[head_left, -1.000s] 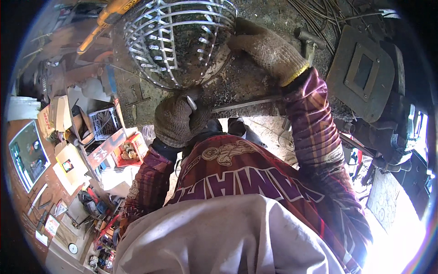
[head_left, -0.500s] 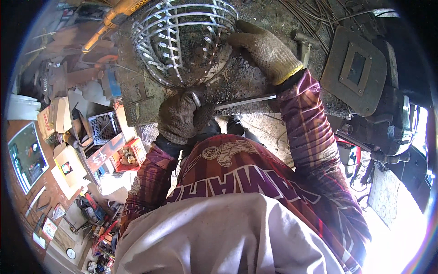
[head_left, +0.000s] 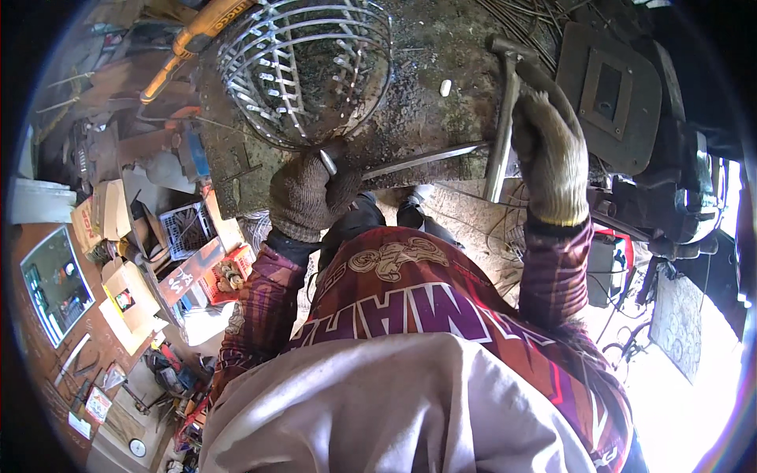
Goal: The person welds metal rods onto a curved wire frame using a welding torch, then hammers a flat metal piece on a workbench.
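A round cage of welded metal rods (head_left: 300,102) rests on the dark worktable (head_left: 426,59). At its near rim, my left hand (head_left: 307,193), in a dirty knitted glove, is closed around a metal piece with a bright end (head_left: 328,162); the rest of that piece is hidden. A narrow metal bar (head_left: 426,162) lies along the table's near edge, one end close to the left glove. My gloved right hand (head_left: 556,146) is beside the hammer (head_left: 501,134), its fingers stretched along the handle and not wrapped round it.
A welding mask (head_left: 611,91) lies at the right, near thin rods (head_left: 524,20). A yellow power tool (head_left: 193,43) is at the far left. A small white piece (head_left: 445,87) lies mid-table. Crates (head_left: 187,229) and open cardboard boxes (head_left: 126,303) stand at the left.
My right hand has left the cage's right side and moved right and nearer, to the hammer's handle. The left hand stays at the cage's near rim. The view has shifted slightly.
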The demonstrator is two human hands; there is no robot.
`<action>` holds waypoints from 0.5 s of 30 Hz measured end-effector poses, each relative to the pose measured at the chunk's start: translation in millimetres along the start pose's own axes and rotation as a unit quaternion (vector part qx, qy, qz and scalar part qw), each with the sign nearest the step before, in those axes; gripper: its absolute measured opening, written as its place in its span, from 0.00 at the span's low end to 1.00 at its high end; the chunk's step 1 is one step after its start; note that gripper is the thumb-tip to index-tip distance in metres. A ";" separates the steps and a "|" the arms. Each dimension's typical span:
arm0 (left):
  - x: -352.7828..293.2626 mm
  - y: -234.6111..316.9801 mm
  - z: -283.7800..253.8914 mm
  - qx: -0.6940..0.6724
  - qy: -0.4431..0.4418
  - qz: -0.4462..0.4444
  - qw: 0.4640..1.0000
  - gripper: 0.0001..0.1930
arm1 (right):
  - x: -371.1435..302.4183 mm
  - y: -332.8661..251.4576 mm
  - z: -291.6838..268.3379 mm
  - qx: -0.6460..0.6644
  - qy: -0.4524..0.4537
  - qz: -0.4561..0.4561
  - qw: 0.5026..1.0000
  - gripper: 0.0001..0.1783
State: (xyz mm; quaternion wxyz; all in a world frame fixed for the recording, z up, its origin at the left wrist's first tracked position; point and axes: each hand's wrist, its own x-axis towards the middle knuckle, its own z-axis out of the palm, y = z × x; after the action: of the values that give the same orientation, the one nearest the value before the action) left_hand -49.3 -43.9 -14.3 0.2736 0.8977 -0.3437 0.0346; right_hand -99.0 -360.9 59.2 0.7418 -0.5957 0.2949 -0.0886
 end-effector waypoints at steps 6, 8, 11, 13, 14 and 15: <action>-2.5 -2.7 1.3 0.008 -0.022 -0.002 1.000 0.20 | -54.2 30.9 -40.8 0.000 -0.005 -0.027 1.000 0.29; -3.3 -4.6 3.6 -0.016 0.002 -0.006 1.000 0.20 | -63.8 36.6 -45.4 0.010 -0.009 -0.028 1.000 0.28; -2.1 -2.0 3.6 -0.025 0.017 -0.001 1.000 0.20 | -66.8 43.2 -52.4 -0.020 -0.003 -0.017 1.000 0.29; -2.2 2.3 0.7 -0.023 0.006 -0.021 0.999 0.20 | -64.5 49.7 -56.6 -0.057 0.026 -0.026 0.998 0.29; -3.8 1.2 1.9 -0.028 0.008 -0.032 0.999 0.21 | -60.1 56.0 -61.1 -0.058 0.021 -0.036 0.997 0.29; -4.7 -0.7 2.6 -0.032 0.011 -0.043 0.998 0.21 | -55.2 61.8 -63.0 -0.052 0.017 -0.040 0.998 0.29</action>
State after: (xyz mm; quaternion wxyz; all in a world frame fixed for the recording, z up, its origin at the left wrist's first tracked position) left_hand -52.8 -42.0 -18.0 0.3076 0.9019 -0.3026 0.0216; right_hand -191.5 -369.7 12.3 0.7007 -0.6431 0.2876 -0.1128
